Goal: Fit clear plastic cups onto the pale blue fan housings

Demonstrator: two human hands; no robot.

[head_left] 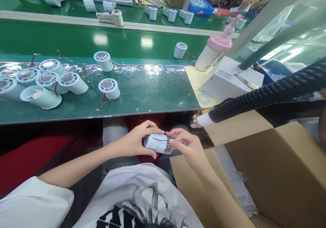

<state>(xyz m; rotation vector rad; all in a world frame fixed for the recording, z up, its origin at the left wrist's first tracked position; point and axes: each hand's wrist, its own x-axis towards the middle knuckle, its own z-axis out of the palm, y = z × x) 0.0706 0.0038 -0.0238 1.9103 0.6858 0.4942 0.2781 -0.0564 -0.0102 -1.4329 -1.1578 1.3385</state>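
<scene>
A light blue fan housing (157,143) is held over my lap, just below the table edge. My left hand (139,139) wraps round its left end, fingers over the top and thumb beneath. A thin dark red wire runs along the housing toward the right. At its right end sits a clear ribbed plastic cover (169,149). My right hand (187,144) pinches at the wire end beside this cover; the fingertips partly hide what they grip.
Several similar housings (48,78) cluster at the table's left; two stand mid-table. A black corrugated hose (267,92) with a metal nozzle reaches in from the right. Below it is an open cardboard box (275,170). A pink-lidded bottle (214,51) stands beside a white box (229,78).
</scene>
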